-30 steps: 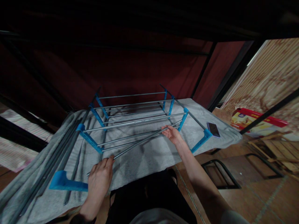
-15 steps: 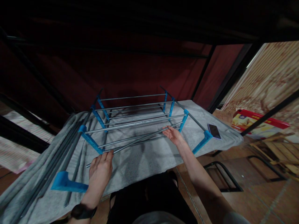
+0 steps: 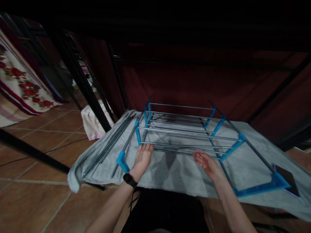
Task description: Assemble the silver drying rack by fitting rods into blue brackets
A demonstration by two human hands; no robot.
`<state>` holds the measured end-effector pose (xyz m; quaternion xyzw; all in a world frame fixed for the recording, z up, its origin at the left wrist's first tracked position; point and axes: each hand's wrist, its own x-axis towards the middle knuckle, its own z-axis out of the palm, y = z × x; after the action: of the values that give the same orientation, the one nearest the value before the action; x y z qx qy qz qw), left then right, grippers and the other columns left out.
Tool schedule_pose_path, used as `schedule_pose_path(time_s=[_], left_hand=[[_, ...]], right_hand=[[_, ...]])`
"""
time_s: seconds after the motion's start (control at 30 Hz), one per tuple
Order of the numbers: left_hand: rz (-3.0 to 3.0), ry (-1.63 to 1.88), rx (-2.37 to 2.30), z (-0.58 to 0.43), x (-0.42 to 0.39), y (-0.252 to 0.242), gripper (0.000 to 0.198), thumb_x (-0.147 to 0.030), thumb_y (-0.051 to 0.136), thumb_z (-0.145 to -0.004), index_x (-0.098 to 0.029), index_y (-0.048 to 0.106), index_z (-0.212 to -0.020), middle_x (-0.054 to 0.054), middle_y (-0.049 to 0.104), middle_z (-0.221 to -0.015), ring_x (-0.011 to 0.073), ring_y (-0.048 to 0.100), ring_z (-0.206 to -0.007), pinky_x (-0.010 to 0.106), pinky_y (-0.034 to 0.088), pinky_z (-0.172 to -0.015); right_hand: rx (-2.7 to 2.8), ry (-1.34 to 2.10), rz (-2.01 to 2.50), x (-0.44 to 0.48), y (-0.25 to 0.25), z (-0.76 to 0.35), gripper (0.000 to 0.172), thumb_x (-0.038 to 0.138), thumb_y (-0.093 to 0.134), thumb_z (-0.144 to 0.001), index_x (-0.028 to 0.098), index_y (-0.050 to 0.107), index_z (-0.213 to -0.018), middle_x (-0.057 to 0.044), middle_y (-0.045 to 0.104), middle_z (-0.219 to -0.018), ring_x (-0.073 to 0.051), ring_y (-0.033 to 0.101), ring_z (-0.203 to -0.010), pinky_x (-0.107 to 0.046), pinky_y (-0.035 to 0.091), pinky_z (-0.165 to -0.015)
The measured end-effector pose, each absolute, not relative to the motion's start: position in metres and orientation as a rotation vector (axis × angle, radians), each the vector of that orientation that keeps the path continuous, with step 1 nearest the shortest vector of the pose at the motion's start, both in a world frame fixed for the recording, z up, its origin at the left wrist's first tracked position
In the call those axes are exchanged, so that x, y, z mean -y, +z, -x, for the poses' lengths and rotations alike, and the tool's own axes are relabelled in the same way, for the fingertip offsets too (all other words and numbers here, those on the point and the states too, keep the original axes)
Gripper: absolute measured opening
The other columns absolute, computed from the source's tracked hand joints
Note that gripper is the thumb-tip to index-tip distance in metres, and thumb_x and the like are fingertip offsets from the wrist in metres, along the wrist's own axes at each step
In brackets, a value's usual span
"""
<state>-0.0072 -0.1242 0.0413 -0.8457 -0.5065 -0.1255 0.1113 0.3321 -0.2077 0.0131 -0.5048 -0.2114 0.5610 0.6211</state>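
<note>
Left hand is lying flat on the loose rod end, not clasping. Right hand is hovering open and empty, rod just past its fingertips. Unpinned, rod is probably risking rolling off the blue bracket.

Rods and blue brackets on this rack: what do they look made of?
Rods: likely metal. They are thin and grey, with a bright sheen along their length. Blue brackets: probably plastic, going by the flat solid colour, chunky moulded shapes and little shine.
</note>
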Motion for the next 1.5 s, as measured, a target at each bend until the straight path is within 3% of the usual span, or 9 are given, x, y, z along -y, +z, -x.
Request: schedule_pose_path(time_s=[0.2,0.53,0.87,1.5], left_hand=[[2.441,-0.438,1.434,0.001,0.111,0.049,0.038,-0.002,0.036,-0.092,-0.018,0.054,-0.121,0.006,0.062,-0.105,0.0209,0.054,-0.102,0.040,0.038,-0.101],[2.414,-0.414,1.366,-0.013,0.082,0.051,0.025,-0.006,0.042,-0.093,-0.014,0.059,-0.110,0.009,0.063,-0.098,0.0235,0.056,-0.095,0.039,0.040,-0.091],[2.405,-0.379,1.372,-0.017,0.077,0.050,0.026,-0.003,0.047,-0.089,-0.014,0.058,-0.109,0.009,0.065,-0.100,0.0233,0.057,-0.094,0.038,0.040,-0.089],[2.471,-0.438,1.408,-0.014,0.090,0.052,0.032,-0.006,0.038,-0.093,-0.014,0.061,-0.114,0.011,0.065,-0.099,0.0244,0.057,-0.095,0.039,0.041,-0.093]], right_hand=[[0.655,1.148,1.278,0.209,0.028,-0.312,0.032,0.037,0.081,-0.066,0.020,0.074,-0.093,-0.008,0.076,-0.094,-0.020,0.071,-0.081,-0.032,0.058,-0.077],[0.745,1.084,1.306,0.191,0.038,-0.300,0.045,0.051,0.084,-0.059,0.020,0.072,-0.090,-0.007,0.076,-0.088,-0.019,0.069,-0.077,-0.033,0.056,-0.075],[0.913,1.056,1.329,0.179,0.030,-0.294,0.051,0.063,0.080,-0.059,0.021,0.071,-0.086,-0.009,0.075,-0.086,-0.022,0.068,-0.076,-0.037,0.055,-0.073],[0.904,0.928,1.417,0.198,0.013,-0.304,0.052,0.066,0.075,-0.059,0.020,0.068,-0.083,-0.007,0.072,-0.080,-0.019,0.063,-0.069,-0.035,0.051,-0.068]])
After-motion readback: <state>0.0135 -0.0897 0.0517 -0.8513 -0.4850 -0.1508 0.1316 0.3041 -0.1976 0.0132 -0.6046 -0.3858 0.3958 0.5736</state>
